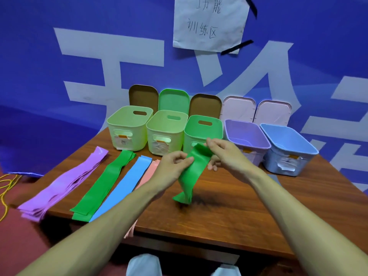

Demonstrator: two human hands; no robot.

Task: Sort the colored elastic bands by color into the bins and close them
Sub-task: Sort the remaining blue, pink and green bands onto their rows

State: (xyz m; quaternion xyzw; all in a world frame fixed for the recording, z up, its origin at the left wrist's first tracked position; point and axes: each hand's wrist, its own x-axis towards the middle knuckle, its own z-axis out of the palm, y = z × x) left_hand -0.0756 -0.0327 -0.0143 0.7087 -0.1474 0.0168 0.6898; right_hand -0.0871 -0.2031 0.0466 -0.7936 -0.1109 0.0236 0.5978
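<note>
Green band [196, 170], long axis near-upright

Lined up at the back, all open: pale green bin [127, 126], second pale green bin [165, 134], green bin [201, 132], purple bin [248, 145], blue bin [288, 156]. Propped upright behind them: brown lid [143, 96], green lid [173, 100], second brown lid [205, 105], pink lid [238, 108], second pink lid [272, 112]. Laid flat side by side at the left: stacked purple bands [65, 180], green bands [107, 182], blue band [123, 188], pink band [149, 170]. Pinched between left hand [173, 164] and right hand [225, 152], before the green bin: loose green band [191, 176], lower end hanging twisted.

Bands [111, 182] at left on the table [229, 212], row of bins [129, 140] behind, lids [173, 100] behind those.
</note>
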